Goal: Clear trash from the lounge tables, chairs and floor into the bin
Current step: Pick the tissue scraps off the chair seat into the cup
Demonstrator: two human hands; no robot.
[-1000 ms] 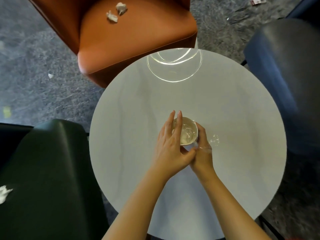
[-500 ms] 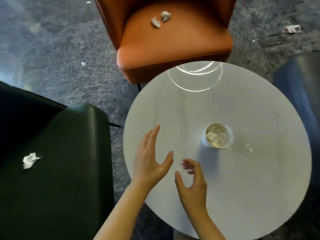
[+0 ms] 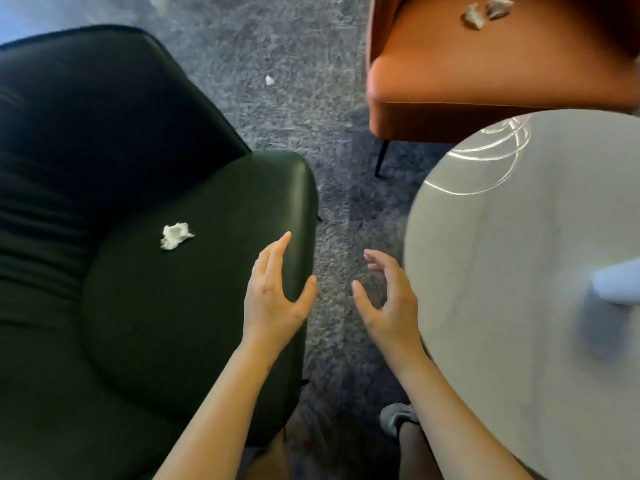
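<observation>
The left hand [image 3: 273, 299] and right hand [image 3: 388, 303] are hovering mid-frame, empty and loose-fingered; a crumpled white tissue [image 3: 175, 235] is lying on the smooth green seat [image 3: 173, 323]

Pale shape [image 3: 618, 284] on table [image 3: 502, 271] blurred, cut by right edge.

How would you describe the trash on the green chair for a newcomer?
Find the dark green leather armchair filling the left of the view. On its seat cushion, beyond the left hand, lies one crumpled white paper tissue. It is alone there; the two similar wads lie on the orange chair, and a smaller white scrap on the grey carpet.
</observation>
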